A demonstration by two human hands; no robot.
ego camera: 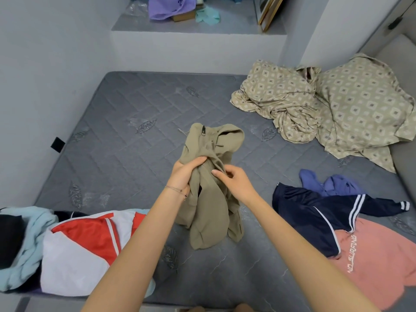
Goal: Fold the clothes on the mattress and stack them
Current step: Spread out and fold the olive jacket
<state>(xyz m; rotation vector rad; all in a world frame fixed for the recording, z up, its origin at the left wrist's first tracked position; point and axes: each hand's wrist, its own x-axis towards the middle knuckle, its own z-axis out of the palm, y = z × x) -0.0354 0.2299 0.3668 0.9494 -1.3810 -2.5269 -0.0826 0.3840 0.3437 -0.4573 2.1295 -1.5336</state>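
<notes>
The left hand [184, 174] grips a bunched khaki hoodie [210, 212], fingers curled round its upper folds. Just beside it, the right hand [234, 181] pinches a fold between thumb and curled fingers. The hoodie hangs below both hands onto the mattress [126, 158]. A navy jacket [315, 210] lies right of the right hand.
</notes>
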